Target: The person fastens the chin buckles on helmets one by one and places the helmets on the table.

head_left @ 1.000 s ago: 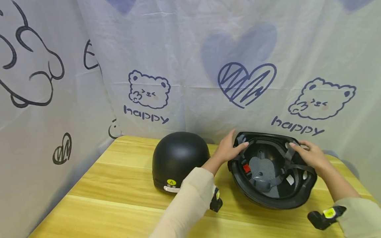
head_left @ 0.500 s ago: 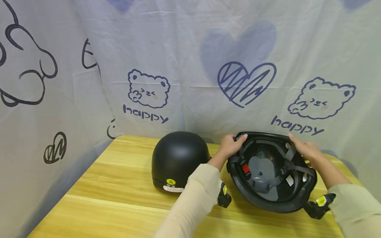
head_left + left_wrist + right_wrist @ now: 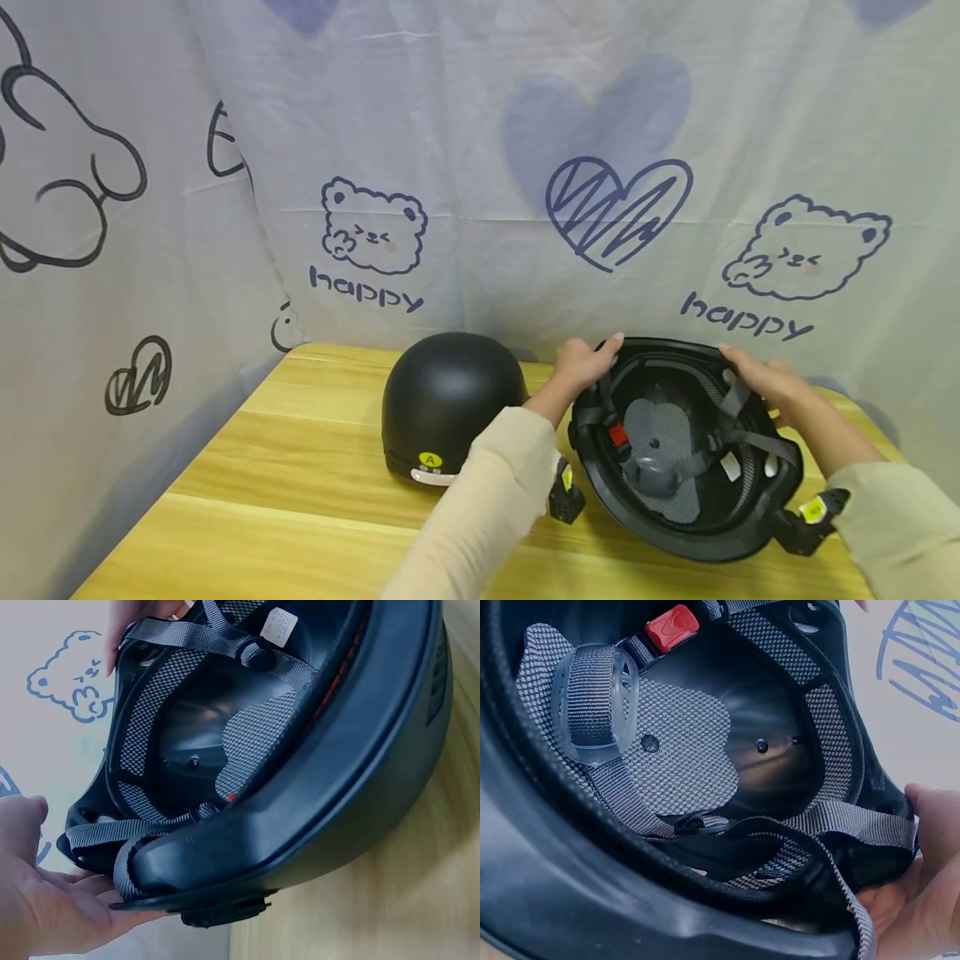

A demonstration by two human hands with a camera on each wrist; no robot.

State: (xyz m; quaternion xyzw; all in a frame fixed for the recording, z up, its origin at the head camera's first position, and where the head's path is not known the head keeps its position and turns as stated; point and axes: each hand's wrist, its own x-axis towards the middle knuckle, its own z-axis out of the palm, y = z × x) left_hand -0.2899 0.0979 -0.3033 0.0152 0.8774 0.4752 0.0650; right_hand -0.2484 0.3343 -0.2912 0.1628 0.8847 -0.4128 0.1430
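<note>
A black helmet [image 3: 678,542] is held tipped back on the table, its hollow inside facing me. Inside show a grey mesh pad [image 3: 686,742], dark straps [image 3: 847,821] and a red buckle [image 3: 618,435]. My left hand [image 3: 581,367] grips the rim at its far left corner, the thumb on the edge. Opposite, at the right side of the rim, my right hand [image 3: 772,387] holds the shell with its fingers behind it. In the left wrist view the left palm [image 3: 67,907] lies along the outside of the shell, by a strap loop.
A second black helmet [image 3: 453,400], dome up, stands on the wooden table [image 3: 300,483] just left of the held one. It bears a yellow sticker marked A [image 3: 431,460]. A printed white curtain [image 3: 480,167] hangs close behind the table.
Both thumbs have shifted from the inner straps to the helmet's far rim. The helmet has tilted slightly, its near edge moving down and toward me. The other helmet stays put.
</note>
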